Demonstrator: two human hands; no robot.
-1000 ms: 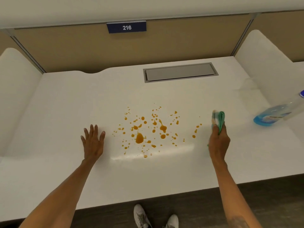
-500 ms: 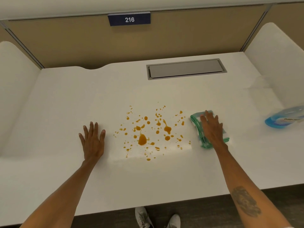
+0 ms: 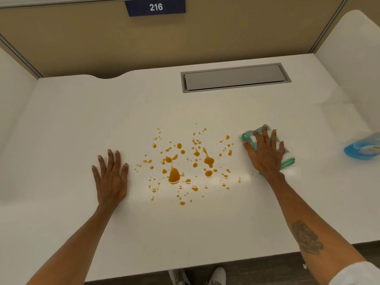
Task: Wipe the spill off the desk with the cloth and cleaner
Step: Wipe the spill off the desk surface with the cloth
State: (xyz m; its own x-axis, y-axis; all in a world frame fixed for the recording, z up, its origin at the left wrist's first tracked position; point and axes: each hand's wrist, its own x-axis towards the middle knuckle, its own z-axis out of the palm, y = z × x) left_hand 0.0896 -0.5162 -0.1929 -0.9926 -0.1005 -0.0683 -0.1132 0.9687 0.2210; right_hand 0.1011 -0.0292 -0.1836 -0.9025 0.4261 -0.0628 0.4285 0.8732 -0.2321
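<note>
Pressing flat on the cloth point(image 3: 286, 159), the right hand point(image 3: 265, 155) stays beside the spill point(image 3: 185, 165), fingers spread.

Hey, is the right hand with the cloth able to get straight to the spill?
Probably yes. The right hand presses the cloth flat just beside the spill, with only bare desk between.

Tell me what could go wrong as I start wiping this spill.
A sweep of the cloth under your right hand could smear the orange droplets toward your left hand, flat beside them. A backstroke might knock the cleaner bottle lying at the desk's right edge.
</note>
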